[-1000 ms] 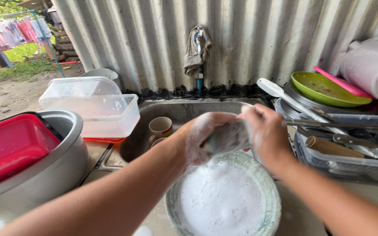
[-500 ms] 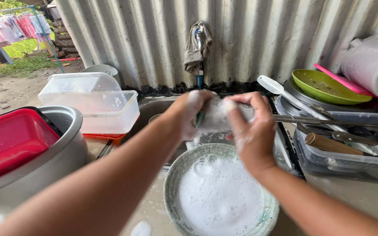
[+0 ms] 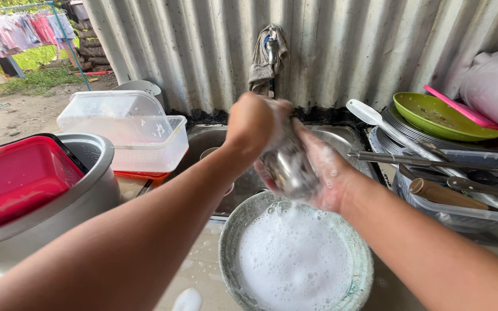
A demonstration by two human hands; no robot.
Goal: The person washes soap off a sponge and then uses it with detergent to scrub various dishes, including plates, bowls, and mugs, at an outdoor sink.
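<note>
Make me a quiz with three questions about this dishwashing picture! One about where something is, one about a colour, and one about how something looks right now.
1. Where is the foamy bowl?
A. Below the hands
B. On the red tub
C. Hanging on the wall

2. What colour is the plate on top of the stack at the right?
A. Blue
B. Green
C. Black

3. What is the shiny cup like right now?
A. Lying in the sink
B. Held in soapy hands
C. Standing on the ground

Answers:
1. A, the bowl sits just under the left hand and right hand.
2. B, the top plate is lime green.
3. B, both hands have a grip on the cup, with suds on them.
</note>
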